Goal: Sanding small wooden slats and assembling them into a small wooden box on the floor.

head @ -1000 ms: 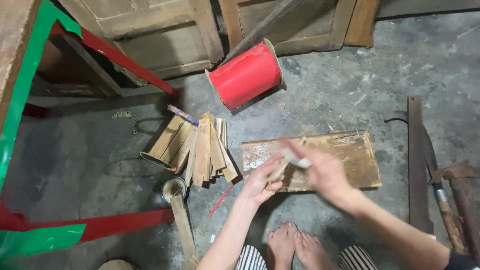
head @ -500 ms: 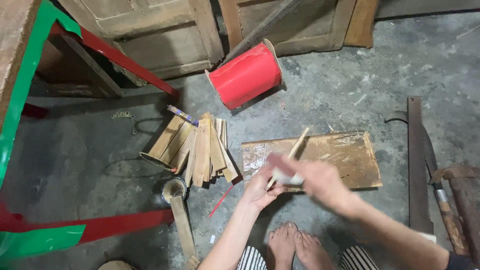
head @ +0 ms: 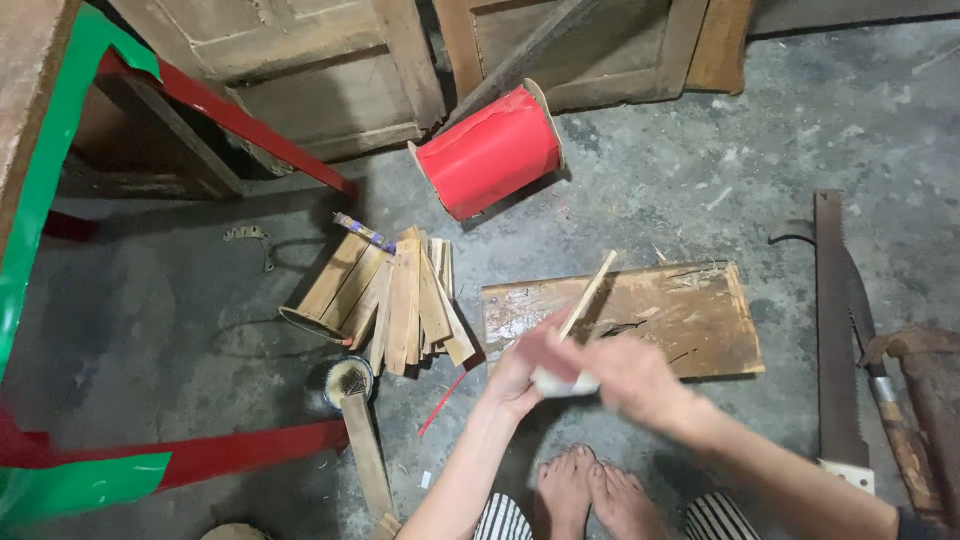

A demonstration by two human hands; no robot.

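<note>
Jutting up-right from the left hand (head: pixel 520 372), thin bamboo stick (head: pixel 590 292).

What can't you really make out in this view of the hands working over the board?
- Small pale object between the hands: motion blur hides what it is.
- Right hand and left hand: blurred, so the fingers' grip is unclear.
- Thin stick: its lower end is hidden behind the hands.
- Saw: its handle is cut off near the bottom edge.
- Small tin: its contents are too dark to tell.
</note>
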